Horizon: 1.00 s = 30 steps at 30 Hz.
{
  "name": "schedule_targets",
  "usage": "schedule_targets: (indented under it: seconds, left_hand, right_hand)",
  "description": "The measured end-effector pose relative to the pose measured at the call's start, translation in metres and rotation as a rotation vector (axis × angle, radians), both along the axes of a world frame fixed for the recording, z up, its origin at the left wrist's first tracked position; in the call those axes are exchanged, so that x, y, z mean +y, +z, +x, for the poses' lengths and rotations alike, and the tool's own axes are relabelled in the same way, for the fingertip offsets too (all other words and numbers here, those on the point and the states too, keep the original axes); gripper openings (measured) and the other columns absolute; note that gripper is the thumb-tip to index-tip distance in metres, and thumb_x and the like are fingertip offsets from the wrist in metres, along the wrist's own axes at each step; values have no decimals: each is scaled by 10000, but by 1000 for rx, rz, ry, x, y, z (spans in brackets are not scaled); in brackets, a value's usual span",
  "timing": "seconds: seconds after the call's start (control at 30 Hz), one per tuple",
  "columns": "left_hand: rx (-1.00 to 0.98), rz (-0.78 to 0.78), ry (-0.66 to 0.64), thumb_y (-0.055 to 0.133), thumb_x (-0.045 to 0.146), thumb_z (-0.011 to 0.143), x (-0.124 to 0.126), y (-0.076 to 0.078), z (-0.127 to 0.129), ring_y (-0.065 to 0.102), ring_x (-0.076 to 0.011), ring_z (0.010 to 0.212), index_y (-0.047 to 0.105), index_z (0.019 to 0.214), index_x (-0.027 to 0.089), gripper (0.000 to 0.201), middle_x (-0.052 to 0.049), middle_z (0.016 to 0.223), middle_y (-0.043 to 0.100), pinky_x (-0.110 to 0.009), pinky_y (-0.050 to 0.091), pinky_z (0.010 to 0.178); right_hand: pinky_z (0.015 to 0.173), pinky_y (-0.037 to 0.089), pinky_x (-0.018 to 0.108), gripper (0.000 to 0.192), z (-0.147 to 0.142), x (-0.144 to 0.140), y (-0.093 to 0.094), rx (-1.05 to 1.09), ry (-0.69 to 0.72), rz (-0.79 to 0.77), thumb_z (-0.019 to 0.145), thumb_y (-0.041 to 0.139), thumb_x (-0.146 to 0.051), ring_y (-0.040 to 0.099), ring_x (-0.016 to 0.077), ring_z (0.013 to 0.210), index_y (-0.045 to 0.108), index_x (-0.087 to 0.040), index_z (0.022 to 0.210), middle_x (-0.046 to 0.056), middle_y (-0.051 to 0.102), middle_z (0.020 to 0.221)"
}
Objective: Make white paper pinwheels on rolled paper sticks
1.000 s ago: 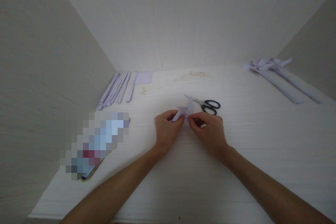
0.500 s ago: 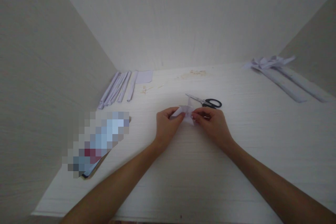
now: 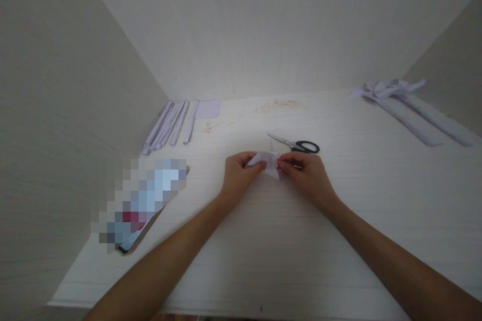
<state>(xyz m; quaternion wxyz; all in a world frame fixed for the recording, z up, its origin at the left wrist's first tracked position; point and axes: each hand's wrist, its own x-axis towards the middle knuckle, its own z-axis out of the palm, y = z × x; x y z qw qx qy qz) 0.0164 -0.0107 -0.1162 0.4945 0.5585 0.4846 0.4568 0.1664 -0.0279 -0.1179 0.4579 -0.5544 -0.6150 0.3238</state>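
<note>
Change: both hands sit slightly higher in the view than a second ago, and the folded paper now lies flatter between them, its upper flap lowered.
Left hand: the left hand [image 3: 238,175] pinches the left end of the small pale lilac folded paper piece [image 3: 268,162], its grip clamped on the paper with thumb and fingertips.
Right hand: the right hand [image 3: 307,174] pinches the right end of the same paper, its grip likewise closed on it, fingers curled under.
Paper: the folded piece is held just above the white wood-grain bench [image 3: 286,241], near the middle of the view, between the two hands and touching both.
Scissors: black-handled scissors with steel blades [image 3: 297,144] lie on the bench at 1 o'clock from the paper, just beyond the right hand, blades pointing to 10 o'clock.
Strips at left: a bundle of long pale lilac folded paper strips [image 3: 171,126] lies at 10 o'clock, against the left wall, with a small lilac paper rectangle [image 3: 207,109] beside its far end.
Strips at right: two longer lilac paper strips with a knotted bow-like end [image 3: 404,105] lie at 2 o'clock, well apart from the hands.
Blurred item: a pixelated oblong object [image 3: 141,200] rests on the bench at 9 o'clock from the left hand.
</note>
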Motion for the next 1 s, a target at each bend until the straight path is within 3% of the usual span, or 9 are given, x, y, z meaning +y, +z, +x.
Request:
schedule_targets:
  seconds: [0.3, 0.73, 1.0]
  left_hand:
    - [-21, -83, -71, 609, 195, 560, 5, 4, -3, 579, -134, 581, 636, 705, 112, 169, -25, 651, 645, -255, 451, 582]
    - [-62, -65, -22, 618, 171, 561, 3, 1, -1, 578, -115, 580, 633, 684, 127, 131, -12, 655, 649, -218, 439, 563]
    - [-18, -64, 6, 626, 191, 557, 1, 3, 2, 580, -120, 577, 634, 669, 127, 129, -17, 656, 652, -221, 443, 554]
  right_hand:
    - [530, 456, 242, 92, -1, 0, 2, -20, 7, -31, 643, 540, -158, 561, 133, 561, 630, -148, 662, 25, 625, 625]
    - [517, 458, 241, 90, -1, -1, 1, -44, 5, 15, 655, 542, -175, 561, 134, 548, 630, -160, 668, 18, 624, 609]
    - [524, 413, 227, 86, -3, -9, 8, -368, -31, 237, 684, 530, -147, 545, 125, 548, 615, -152, 675, 21, 613, 613]
